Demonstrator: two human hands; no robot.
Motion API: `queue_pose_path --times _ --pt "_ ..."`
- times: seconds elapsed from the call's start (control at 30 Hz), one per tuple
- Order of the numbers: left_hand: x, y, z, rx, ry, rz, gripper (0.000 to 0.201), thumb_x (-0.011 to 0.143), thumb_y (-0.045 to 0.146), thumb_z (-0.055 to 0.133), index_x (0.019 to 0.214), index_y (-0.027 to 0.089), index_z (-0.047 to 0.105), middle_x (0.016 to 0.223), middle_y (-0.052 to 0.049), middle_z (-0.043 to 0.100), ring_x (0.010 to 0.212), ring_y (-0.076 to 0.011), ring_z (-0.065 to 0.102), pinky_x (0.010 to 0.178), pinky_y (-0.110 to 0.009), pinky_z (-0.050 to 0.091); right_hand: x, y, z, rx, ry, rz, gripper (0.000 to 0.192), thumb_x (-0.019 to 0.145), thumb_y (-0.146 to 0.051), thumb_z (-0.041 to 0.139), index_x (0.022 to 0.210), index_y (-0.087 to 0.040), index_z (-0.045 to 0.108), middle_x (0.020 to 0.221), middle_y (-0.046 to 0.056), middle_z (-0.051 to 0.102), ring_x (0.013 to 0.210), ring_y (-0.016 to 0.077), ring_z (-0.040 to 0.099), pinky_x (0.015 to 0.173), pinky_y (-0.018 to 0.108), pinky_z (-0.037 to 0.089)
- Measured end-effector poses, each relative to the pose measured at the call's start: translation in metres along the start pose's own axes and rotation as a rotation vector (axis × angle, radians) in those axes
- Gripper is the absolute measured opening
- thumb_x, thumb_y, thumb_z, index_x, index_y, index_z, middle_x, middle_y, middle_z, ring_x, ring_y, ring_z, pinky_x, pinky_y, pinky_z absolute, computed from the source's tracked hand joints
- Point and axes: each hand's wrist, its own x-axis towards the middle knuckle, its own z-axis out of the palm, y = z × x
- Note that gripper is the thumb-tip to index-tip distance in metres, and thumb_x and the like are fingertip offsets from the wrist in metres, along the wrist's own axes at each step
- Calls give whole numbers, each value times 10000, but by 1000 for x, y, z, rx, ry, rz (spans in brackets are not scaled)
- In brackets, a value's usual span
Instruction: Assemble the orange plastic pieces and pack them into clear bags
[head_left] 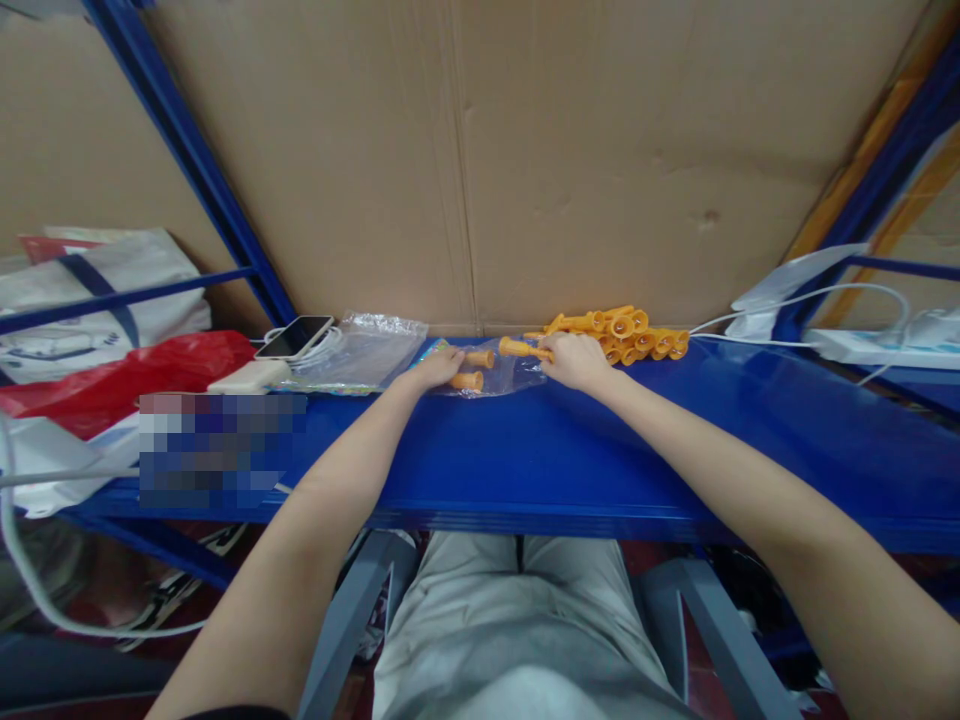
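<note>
- My left hand point(439, 368) lies flat on the clear plastic bag point(491, 372), fingers spread narrowly, pinning it to the blue shelf point(570, 450) near the bag's left end.
- My right hand point(576, 360) has its fingers closed round one orange plastic peg point(519, 348), whose tip points left, at or just inside the bag; I cannot tell which.
- Two orange pegs point(474, 370) lie by my left fingertips, apparently within the bag; the film blurs this.
- Heap of the same pegs point(626, 334) just behind and right of my right hand, against the cardboard backing point(480, 150).
- Judgement: keep left-hand pressure steady so the film does not slide; feed the peg in lengthwise, low and flat, to avoid snagging the film.
- Left of the bag: stack of spare clear bags point(360, 352), a phone point(294, 337) on a white cable.
</note>
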Motion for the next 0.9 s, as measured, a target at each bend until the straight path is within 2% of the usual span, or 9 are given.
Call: queue_pose_path --times 0.1,0.27,0.43,0.73,0.9 --pt "0 4 -2 -22 -42 44 460 956 307 281 1091 126 682 1315 -131 657 1286 -244 556 1132 -324 344 0 -2 1 -33 -3 29 344 898 -212 478 1138 -100 697 1117 188 732 1061 304 690 827 337 508" --pt "-3 13 -2 -126 -62 93 415 941 322 326 971 145 701 1187 -110 711 1163 -252 613 1062 -324 419 -1 -5 1 -71 -26 15 338 878 -162 478 1103 -59 708 1069 234 731 1064 325 693 830 348 517" --pt "-4 16 2 -197 -72 104 407 929 357 348 1040 164 688 1217 -95 693 1198 -252 592 1086 -340 397 -6 -12 -6 -95 -65 15 347 865 -103 466 1094 -42 721 1088 250 726 1077 331 693 838 351 524" --pt "-8 27 3 -205 -101 78 413 922 333 337 1120 169 660 1280 -94 660 1274 -245 542 1117 -332 361 -8 -15 -9 -117 -110 3 344 867 -116 479 1094 -40 726 1046 248 737 1075 333 698 844 356 534" --pt "-7 26 0 -197 -113 86 381 920 324 345 1092 180 653 1241 -83 671 1281 -236 527 1083 -303 379 -10 -18 -12 -99 -111 36 355 864 -128 494 1132 -53 713 1056 232 742 1083 316 697 850 341 536"
